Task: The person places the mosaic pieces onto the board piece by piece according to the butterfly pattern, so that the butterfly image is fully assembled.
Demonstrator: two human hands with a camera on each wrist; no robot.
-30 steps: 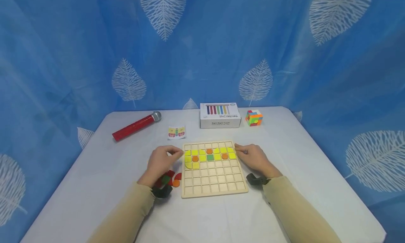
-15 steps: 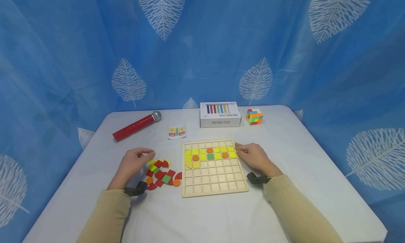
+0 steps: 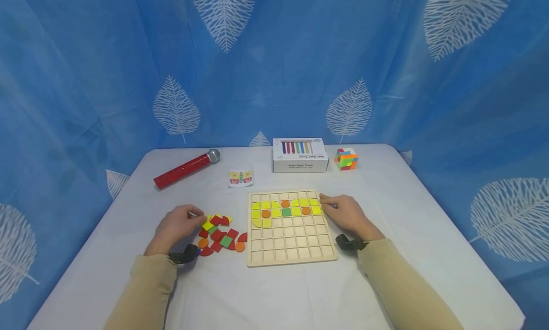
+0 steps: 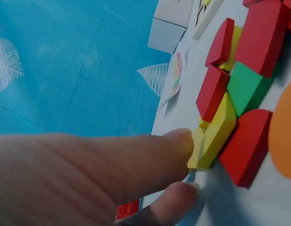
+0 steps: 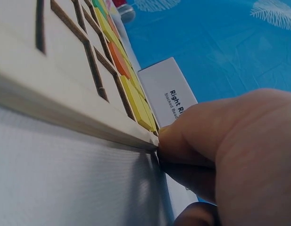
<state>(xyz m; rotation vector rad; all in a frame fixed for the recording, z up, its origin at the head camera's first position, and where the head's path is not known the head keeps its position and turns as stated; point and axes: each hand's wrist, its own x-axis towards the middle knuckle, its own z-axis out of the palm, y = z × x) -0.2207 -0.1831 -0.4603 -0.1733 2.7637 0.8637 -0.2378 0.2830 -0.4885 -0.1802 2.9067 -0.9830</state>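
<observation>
My left hand (image 3: 177, 227) is at the loose heap of coloured shape tiles, left of the board. In the left wrist view one fingertip touches a yellow tile (image 4: 217, 134), and a second fingertip sits just below its corner; I cannot tell whether they pinch it. Red tiles (image 4: 262, 37) and a green tile (image 4: 251, 87) lie right beside it. My right hand (image 3: 345, 215) pinches the upper right corner of the wooden grid board (image 3: 280, 260). Yellow tiles (image 3: 256, 214), orange discs (image 3: 306, 211) and one green square (image 3: 286, 212) sit in its upper cells.
A butterfly pattern card (image 3: 241, 178) lies behind the board. Further back are a red microphone (image 3: 184, 171), a white box (image 3: 300, 165) and a coloured puzzle cube (image 3: 346, 159). A blue leaf-patterned curtain (image 3: 274, 82) surrounds the white table (image 3: 377, 175).
My left hand has moved from the board's left edge back to the tile heap, then slightly down to the yellow tile. My right hand stays at the board's corner.
</observation>
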